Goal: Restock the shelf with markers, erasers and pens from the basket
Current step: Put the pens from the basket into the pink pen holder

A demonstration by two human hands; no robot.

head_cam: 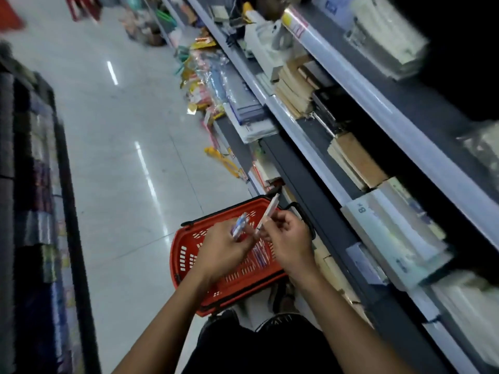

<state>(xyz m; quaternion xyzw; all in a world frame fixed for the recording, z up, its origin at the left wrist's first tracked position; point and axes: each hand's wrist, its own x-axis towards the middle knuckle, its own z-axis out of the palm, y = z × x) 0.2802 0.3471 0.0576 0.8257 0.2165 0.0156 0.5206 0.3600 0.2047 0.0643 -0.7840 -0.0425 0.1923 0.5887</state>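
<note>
Standing in shop aisle, glossy floor (121, 147); hands over basket (189, 255): left (224, 249) grips pens (239, 224), right (289, 238) a marker (267, 211).

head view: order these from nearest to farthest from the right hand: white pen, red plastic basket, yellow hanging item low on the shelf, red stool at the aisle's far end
1. White pen, pinched in the right hand's fingers.
2. Red plastic basket, directly below both hands on the floor.
3. Yellow hanging item, up the aisle at the shelf's lower edge.
4. Red stool, far end of the aisle, top left.
</note>
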